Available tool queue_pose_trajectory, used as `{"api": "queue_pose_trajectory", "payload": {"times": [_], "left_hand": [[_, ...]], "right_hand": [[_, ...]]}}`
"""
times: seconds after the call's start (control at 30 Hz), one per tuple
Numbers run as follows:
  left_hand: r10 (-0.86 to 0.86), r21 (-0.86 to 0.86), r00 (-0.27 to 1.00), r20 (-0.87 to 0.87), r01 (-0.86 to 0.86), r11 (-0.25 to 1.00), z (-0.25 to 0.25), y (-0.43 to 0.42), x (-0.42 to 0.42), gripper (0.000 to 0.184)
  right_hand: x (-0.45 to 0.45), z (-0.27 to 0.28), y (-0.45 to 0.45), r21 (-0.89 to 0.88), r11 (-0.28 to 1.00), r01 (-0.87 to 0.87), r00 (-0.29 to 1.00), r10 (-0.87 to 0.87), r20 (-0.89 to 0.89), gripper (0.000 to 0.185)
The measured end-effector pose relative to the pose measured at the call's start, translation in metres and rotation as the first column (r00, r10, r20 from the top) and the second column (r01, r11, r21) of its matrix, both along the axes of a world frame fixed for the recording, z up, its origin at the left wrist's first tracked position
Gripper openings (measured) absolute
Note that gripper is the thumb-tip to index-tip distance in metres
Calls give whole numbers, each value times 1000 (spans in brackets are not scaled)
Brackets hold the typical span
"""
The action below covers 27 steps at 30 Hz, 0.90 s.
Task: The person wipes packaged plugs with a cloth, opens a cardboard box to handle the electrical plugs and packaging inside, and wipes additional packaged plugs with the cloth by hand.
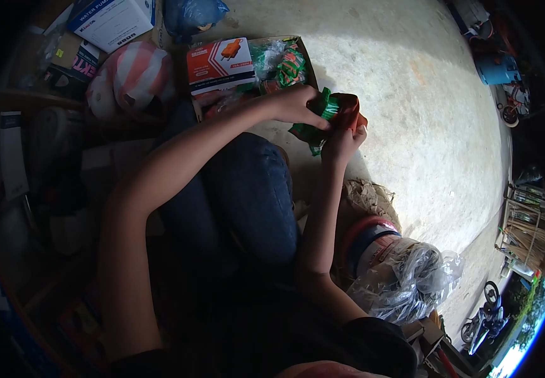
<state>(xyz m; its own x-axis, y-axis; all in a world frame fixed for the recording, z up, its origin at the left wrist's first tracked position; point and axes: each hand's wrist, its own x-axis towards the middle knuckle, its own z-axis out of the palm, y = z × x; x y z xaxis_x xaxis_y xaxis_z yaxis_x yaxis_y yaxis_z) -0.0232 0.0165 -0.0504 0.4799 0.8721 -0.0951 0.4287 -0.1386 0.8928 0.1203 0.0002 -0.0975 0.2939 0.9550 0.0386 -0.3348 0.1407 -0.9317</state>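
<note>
A pale concrete floor spreads widest, sunlit beyond a shaded edge. The person's legs in dark blue denim are folded at its near left side. Near the floor's left edge sits a shallow open cardboard box; on the floor's near side stands a rounded bundle of crumpled clear plastic. A red-and-white striped plastic bag bulges left of the box. An orange-and-white rectangular carton rests at the box's left end. The crinkled green-and-red plastic wrapper is held above the floor, just off the box's near right corner. The left hand grips its green part, thumb on top; the right hand pinches its red part. Shiny green packets lie by the box's right edge.
</note>
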Motion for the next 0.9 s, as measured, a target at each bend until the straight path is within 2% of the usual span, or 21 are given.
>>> {"api": "queue_pose_trajectory", "payload": {"times": [0.17,0.27,0.33,0.47,0.53,0.67,0.73,0.77,0.83,0.9], "left_hand": [[12,46,1000,25,-13,999,-9,4,-2,41],[48,-8,997,-56,-49,999,-2,5,1,42],[87,-55,995,41,-85,995,-5,6,4,42],[147,-90,987,62,-141,986,-6,6,2,41],[158,-18,986,55,-157,987,-14,8,2,42],[123,-17,992,22,-123,992,-18,9,0,42],[105,1,990,-98,-105,994,-12,7,0,42],[105,2,990,-99,-105,994,-8,6,0,42],[52,41,998,-23,-52,998,-7,6,1,42],[20,36,1000,1,-20,999,-5,8,1,42]], "right_hand": [[-5,-2,3,-59,998,-26,999,23,-40,18],[-5,5,4,-70,996,-58,990,48,-130,19],[-4,10,-1,-60,994,-97,983,86,-165,18],[1,-4,2,-12,992,-125,984,122,-132,18],[4,-9,4,7,991,-134,991,134,-27,15],[6,-4,4,8,991,-133,991,133,22,13],[6,-1,1,-9,998,-66,995,66,79,11],[7,1,0,-8,998,-65,995,66,79,11],[8,4,0,-26,989,-146,989,145,-32,10],[4,8,-3,-55,989,-138,988,134,-71,9]]}}
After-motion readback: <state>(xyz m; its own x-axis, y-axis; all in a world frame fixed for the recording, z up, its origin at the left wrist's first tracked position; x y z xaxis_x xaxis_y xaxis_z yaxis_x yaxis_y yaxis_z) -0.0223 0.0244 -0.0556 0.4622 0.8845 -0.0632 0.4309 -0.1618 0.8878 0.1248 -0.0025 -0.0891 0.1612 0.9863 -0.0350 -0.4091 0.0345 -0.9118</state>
